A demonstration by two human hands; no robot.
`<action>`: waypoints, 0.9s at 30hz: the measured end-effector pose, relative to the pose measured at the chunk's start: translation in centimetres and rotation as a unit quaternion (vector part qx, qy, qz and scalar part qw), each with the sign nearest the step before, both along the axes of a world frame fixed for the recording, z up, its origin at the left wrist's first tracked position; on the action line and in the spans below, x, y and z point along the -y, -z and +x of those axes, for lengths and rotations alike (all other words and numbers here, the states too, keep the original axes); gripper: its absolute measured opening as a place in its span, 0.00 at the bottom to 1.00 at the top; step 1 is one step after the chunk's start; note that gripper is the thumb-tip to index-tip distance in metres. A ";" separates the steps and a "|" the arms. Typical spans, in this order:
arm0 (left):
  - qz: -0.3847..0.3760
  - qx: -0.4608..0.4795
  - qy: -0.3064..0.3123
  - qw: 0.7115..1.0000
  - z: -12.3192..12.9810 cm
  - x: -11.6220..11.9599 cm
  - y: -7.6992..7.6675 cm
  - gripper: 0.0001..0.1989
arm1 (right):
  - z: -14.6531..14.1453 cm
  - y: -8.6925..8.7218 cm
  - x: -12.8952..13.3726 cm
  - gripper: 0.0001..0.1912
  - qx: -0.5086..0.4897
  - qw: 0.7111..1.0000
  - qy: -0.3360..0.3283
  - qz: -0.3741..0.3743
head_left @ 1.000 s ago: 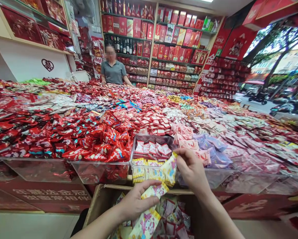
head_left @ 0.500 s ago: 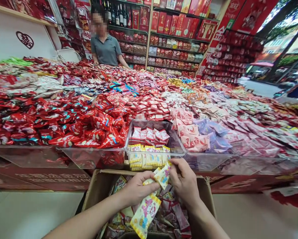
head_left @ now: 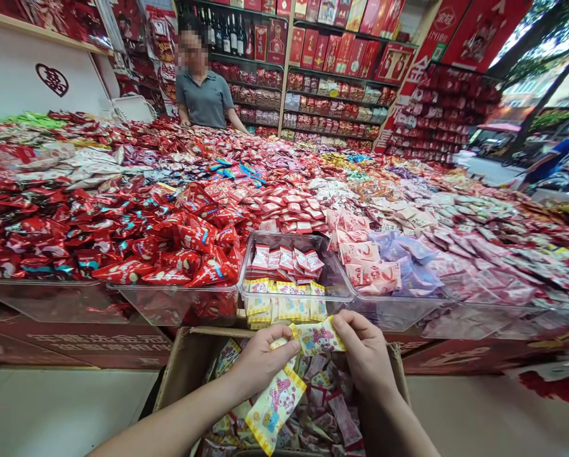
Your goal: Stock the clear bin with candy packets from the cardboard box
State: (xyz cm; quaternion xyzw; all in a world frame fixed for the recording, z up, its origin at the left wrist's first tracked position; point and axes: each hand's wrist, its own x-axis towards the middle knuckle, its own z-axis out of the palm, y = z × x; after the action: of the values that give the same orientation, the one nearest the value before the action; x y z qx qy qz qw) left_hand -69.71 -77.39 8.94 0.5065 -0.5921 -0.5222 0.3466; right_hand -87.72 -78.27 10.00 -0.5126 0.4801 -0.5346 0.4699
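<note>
Between thumb and fingers, my left hand (head_left: 265, 358) grips small yellow-edged candy packets; one candy packet (head_left: 275, 406) hangs below its palm, printed with a pink cartoon figure. My right hand (head_left: 367, 355) pinches the right end of another yellow candy packet (head_left: 320, 336), whose left end meets my left thumb. Both hands are above an open cardboard box (head_left: 174, 374) filled with loose wrapped candies. Just beyond them stands a clear plastic bin (head_left: 339, 279). In its front lie yellow packets (head_left: 291, 301) in rows, with red-and-white packets (head_left: 287, 259) behind.
Red foil packets (head_left: 184, 247) heap up left of the bin, pink packets (head_left: 372, 273) and purple packets (head_left: 415, 254) to its right. Mounds of candy cover the wide counter. A person in a grey shirt (head_left: 205, 98) stands behind it, before stocked shelves (head_left: 334, 82).
The packet between my hands has turned from slanted to nearly level, and my right hand has shifted slightly right and down. A person in blue has appeared at the far right.
</note>
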 end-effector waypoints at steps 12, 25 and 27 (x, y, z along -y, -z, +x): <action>-0.007 -0.036 0.046 0.998 0.5 0.3 0.0 0.11 | -0.6 -0.6 -0.1 0.10 -0.218 0.962 0.028 -0.159; 0.116 -0.187 0.173 0.960 0.1 -0.3 0.4 0.15 | 0.7 0.9 0.5 0.09 -0.336 0.912 -0.012 -0.235; 0.114 -0.181 0.169 0.962 0.1 -0.3 0.4 0.14 | 0.6 1.0 0.6 0.09 -0.344 0.908 -0.019 -0.237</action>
State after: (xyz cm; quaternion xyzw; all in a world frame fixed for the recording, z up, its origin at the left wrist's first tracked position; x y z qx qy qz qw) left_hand -69.60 -77.07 8.56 0.3328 -0.5328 -0.7202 0.2944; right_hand -87.07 -78.83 8.96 -0.7703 0.4609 -0.4142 0.1504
